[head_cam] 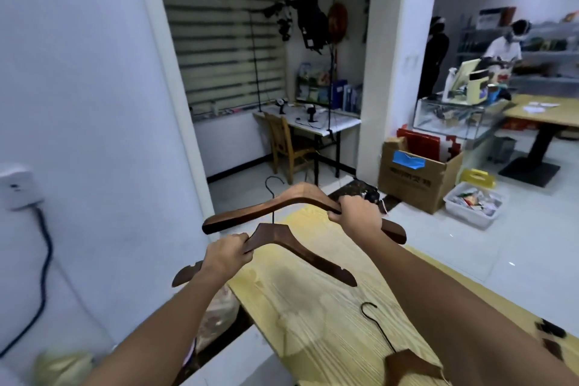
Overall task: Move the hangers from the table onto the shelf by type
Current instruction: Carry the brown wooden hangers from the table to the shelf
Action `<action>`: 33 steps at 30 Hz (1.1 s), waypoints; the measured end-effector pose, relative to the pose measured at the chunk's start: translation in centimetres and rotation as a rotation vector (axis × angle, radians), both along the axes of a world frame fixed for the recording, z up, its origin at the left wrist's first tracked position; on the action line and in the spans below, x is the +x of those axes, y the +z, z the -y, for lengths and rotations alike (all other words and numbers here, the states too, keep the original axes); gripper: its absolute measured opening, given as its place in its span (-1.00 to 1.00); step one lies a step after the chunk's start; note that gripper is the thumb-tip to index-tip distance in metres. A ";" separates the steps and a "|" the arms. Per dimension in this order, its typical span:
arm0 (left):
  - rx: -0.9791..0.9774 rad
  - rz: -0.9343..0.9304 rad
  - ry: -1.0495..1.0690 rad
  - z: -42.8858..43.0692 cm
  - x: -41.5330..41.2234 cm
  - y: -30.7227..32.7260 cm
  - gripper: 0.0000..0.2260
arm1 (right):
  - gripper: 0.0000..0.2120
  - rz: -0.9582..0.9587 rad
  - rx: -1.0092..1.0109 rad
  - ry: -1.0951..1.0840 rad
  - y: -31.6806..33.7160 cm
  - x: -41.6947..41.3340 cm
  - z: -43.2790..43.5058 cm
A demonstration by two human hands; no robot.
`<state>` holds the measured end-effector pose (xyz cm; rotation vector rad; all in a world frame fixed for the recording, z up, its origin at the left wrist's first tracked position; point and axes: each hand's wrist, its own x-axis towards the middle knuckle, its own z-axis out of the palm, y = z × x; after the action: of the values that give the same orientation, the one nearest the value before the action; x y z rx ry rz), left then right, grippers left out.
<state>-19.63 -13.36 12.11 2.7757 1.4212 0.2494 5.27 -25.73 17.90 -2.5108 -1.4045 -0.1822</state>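
Both my hands hold dark wooden hangers up above the light wooden table [313, 316]. My left hand [227, 255] grips the left arm of a notched hanger [300, 251] with a black metal hook. My right hand [357, 215] grips the right arm of a thicker, wider wooden hanger [272, 208], which is held just beyond the first. Another brown wooden hanger [407, 363] with a black hook lies on the table near its front edge, partly hidden by my right forearm. No shelf is in view.
A white wall with a socket box [15, 188] and cable is at left. Beyond the table are a cardboard box [413, 178], a white bin [473, 204], a wooden chair [285, 144] and a small desk. A person stands far right.
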 end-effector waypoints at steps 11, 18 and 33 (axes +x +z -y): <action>0.027 0.016 0.196 -0.7 -13.5 2.8 -0.79 | -0.72 -0.013 0.068 0.248 2.3 -12.4 -6.2; 0.028 0.043 0.379 1.3 -20.1 3.3 -0.82 | -0.73 -0.028 0.081 0.430 2.3 -18.1 -8.4; -0.009 0.073 0.763 10.9 -29.9 2.5 -0.81 | -0.73 -0.076 0.109 0.880 0.2 -30.9 -10.1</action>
<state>-49.52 -24.26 14.61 2.0488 2.3670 0.3336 -25.58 -15.60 18.11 -1.5863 -2.2167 0.0137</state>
